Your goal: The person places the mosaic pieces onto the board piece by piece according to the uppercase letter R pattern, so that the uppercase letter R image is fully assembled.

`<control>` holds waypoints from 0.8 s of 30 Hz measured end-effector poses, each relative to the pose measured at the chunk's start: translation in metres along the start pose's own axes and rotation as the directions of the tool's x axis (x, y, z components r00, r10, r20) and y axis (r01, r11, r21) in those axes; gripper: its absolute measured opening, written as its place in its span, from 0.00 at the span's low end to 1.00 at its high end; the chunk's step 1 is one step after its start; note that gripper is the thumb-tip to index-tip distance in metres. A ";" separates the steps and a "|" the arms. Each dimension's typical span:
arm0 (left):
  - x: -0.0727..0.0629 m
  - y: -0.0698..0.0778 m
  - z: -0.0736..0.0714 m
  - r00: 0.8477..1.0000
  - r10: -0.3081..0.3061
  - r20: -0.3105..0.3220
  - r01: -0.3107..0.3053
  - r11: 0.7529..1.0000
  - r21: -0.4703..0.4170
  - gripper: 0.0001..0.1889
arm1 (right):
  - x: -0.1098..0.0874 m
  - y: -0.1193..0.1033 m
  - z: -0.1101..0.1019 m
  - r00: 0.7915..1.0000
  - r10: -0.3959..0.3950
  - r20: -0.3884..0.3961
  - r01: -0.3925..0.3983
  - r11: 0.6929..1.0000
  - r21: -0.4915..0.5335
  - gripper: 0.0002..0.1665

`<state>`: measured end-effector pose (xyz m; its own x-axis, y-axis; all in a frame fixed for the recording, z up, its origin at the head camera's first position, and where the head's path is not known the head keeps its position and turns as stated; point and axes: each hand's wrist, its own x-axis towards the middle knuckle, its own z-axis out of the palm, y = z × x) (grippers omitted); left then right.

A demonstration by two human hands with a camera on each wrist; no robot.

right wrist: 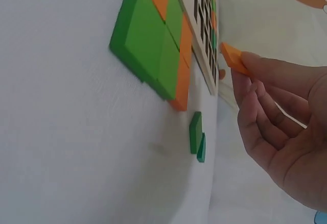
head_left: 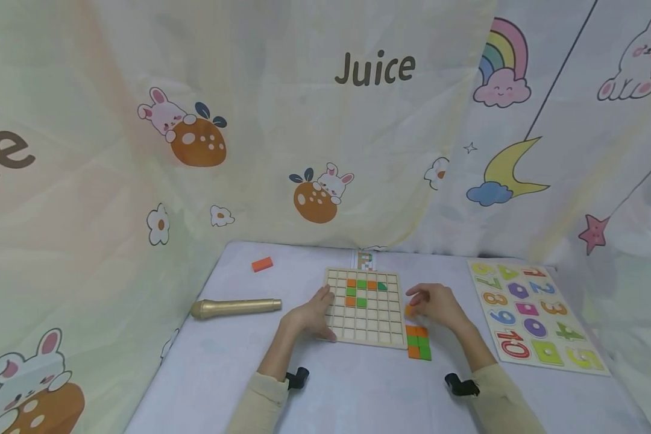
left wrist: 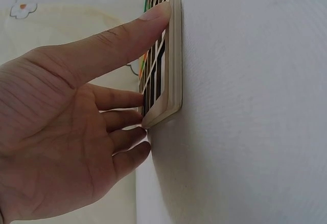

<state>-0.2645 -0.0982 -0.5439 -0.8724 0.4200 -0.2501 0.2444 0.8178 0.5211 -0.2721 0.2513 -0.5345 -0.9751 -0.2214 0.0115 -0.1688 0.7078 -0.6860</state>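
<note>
Beige sleeves (head_left: 257, 401) framed your left hand (head_left: 309, 313), fingers (left wrist: 120, 99) spread, apparently steadying the grid board (head_left: 377, 328); your right hand (head_left: 439, 306) pinched an orange tile (right wrist: 232, 57).

The pattern card (head_left: 365, 260) is unreadably small; the board (left wrist: 176, 45) — left wrist view — is cropped above.

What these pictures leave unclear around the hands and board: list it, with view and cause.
Head: exact design on the small sheet, too small to read.
Head: two green pieces that the right wrist view shows, probably behind the right hand.
Left wrist: rest of the board, cut off by the top edge.
Right wrist: full shape of the orange piece, partly hidden by that hand.
</note>
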 end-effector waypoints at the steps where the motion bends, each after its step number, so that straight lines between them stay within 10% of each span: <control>1: 0.000 0.000 0.000 1.000 0.000 -0.001 0.000 1.000 -0.002 0.62 | 0.002 0.000 0.001 1.000 0.001 0.000 -0.001 1.000 0.013 0.21; 24: 0.001 -0.002 -0.001 1.000 -0.002 0.014 0.002 1.000 -0.003 0.62 | 0.048 -0.027 0.043 1.000 0.015 0.009 -0.016 0.986 0.165 0.23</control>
<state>-0.2665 -0.0997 -0.5449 -0.8668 0.4238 -0.2627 0.2412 0.8175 0.5229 -0.3083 0.1926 -0.5463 -0.9762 -0.2167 -0.0055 -0.1267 0.5908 -0.7968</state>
